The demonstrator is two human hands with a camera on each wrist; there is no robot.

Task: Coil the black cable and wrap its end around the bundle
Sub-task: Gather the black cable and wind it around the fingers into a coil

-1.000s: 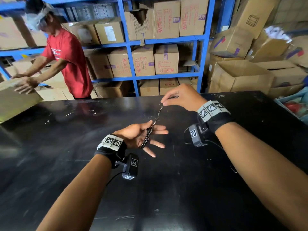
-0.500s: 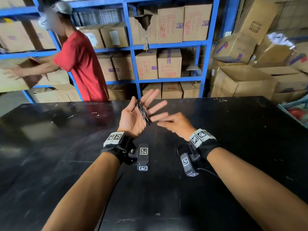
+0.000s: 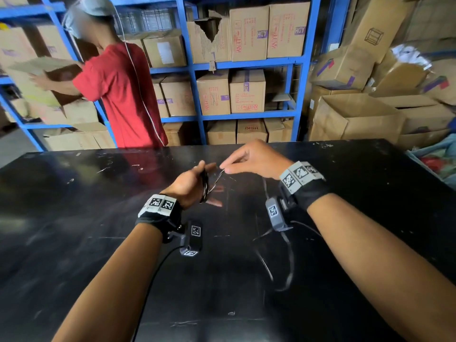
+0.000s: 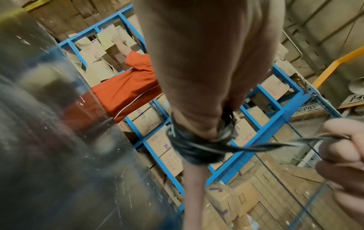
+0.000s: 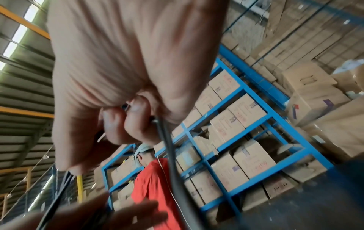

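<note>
The black cable (image 3: 204, 186) is wound in several loops round my left hand (image 3: 191, 185), which is turned edge-on above the black table (image 3: 98, 243). In the left wrist view the loops (image 4: 189, 147) circle the straight fingers of that hand (image 4: 197, 77). One taut strand (image 4: 275, 144) runs from them to my right hand (image 4: 342, 147). My right hand (image 3: 249, 159) hovers just right of the left and pinches the cable's free end between thumb and forefinger. In the right wrist view the cable (image 5: 169, 147) leaves the curled fingers (image 5: 126, 123) toward my left hand (image 5: 118, 214).
A person in a red shirt (image 3: 123, 95) handles a cardboard box (image 3: 37, 77) behind the table's far left. Blue shelving (image 3: 246, 65) full of boxes stands behind, with more boxes (image 3: 357, 114) piled at the right. Wrist camera cords (image 3: 286, 265) trail over the table.
My left hand has turned from palm-up with splayed fingers to edge-on and dropped lower. My right hand has gone round it and now draws the strand out to the right.
</note>
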